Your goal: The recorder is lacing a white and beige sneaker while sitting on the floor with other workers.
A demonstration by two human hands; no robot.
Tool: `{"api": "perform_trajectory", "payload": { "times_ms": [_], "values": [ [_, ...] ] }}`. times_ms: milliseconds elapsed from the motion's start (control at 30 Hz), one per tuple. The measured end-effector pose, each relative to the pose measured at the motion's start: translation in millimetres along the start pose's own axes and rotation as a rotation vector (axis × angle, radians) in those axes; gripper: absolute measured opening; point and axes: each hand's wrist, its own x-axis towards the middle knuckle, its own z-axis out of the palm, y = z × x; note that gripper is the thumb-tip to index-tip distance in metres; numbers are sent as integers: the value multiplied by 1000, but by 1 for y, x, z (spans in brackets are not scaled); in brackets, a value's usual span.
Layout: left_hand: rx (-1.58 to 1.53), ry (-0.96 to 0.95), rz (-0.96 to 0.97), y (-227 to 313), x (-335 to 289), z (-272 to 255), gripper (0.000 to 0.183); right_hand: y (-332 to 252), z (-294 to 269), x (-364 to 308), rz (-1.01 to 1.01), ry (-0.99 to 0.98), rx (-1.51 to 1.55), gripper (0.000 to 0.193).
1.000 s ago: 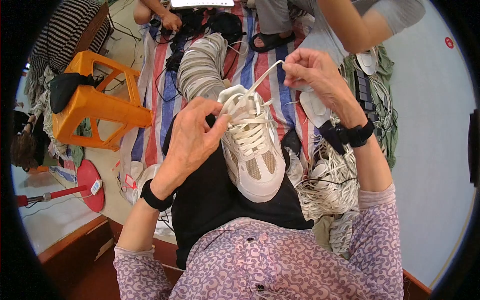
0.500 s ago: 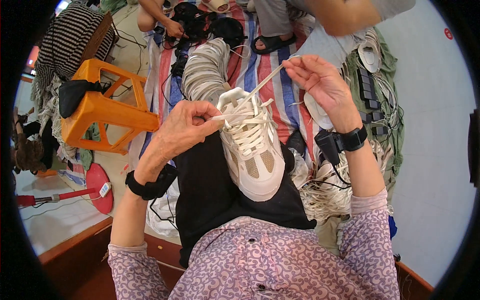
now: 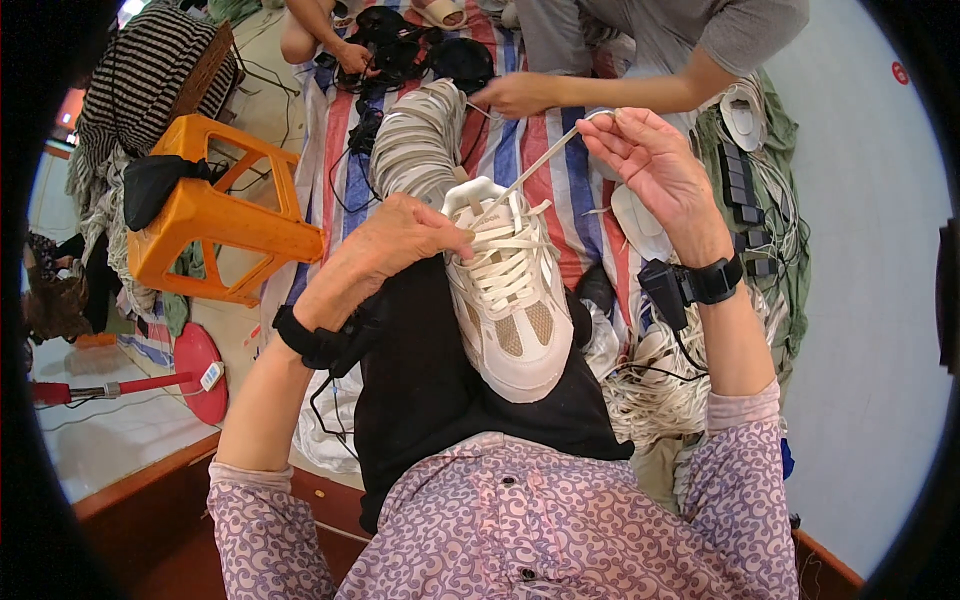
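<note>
A cream and beige sneaker (image 3: pixel 520 350) rests on my lap, toe toward me, its flat cream laces (image 3: pixel 505 265) criss-crossed over the tongue. My right hand (image 3: pixel 655 165), raised to the right of the shoe, pinches a lace (image 3: pixel 540 162) that runs taut down to the tongue. At the upper left eyelets my left hand (image 3: pixel 410 240) is closed, its fingertips pressed together against the shoe's edge. What lies between those fingertips is too small to make out. A short loose lace end stands out at the shoe's right collar.
Beyond the shoe lies a curved stack of pale shoe parts (image 3: pixel 425 135) on a striped sheet (image 3: pixel 590 225). A co-worker's hand (image 3: pixel 515 95) reaches to its top. An orange stool (image 3: pixel 215 225) stands left. Tangled laces (image 3: pixel 655 400) and black devices (image 3: pixel 737 180) lie right.
My left hand has shifted right onto the upper eyelets, while my right hand holds the lace at nearly the same place. The co-worker's arm has reached left to the stack.
</note>
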Motion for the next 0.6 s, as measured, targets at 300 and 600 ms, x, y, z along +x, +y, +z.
{"api": "perform_trajectory", "payload": {
  "times_ms": [300, 600],
  "values": [
    [22, 2, 214, -18, -3, -11, 21, -25, -8, 24, -137, 37, 10, 14],
    [131, 17, 188, -17, 0, -8, 15, -3, -22, 25, -213, 38, -147, 11]
  ]
}}
